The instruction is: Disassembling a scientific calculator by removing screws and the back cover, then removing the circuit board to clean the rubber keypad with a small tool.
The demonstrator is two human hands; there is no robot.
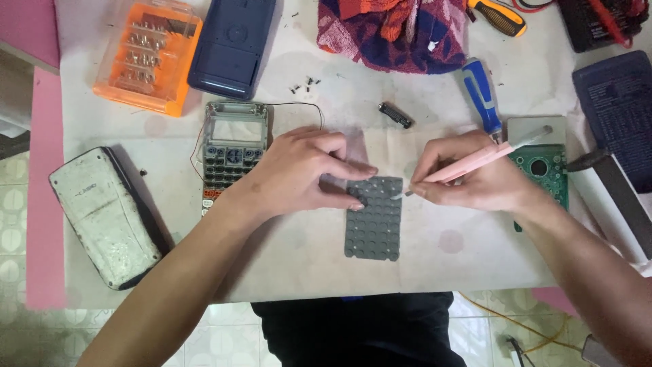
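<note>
grey dimpled keypad mat (pixel 373 219), pink tool (pixel 475 162), orange bit case (pixel 148 56)

At upper left I see an orange, clear-lidded plastic bit case (pixel 148 56). Just below it, left of centre, lies a grey calculator front (pixel 231 153) whose rectangular screen window (pixel 234 129) is pale and blank.

Count on table: two screwdrivers, one orange-handled (pixel 499 16), one blue-handled (pixel 482 95). One grey rubber keypad mat (pixel 374 224). One green circuit board (pixel 547 170). One orange bit case (pixel 149 54). One cloth (pixel 394 30). One pink tool (pixel 475 160).
</note>
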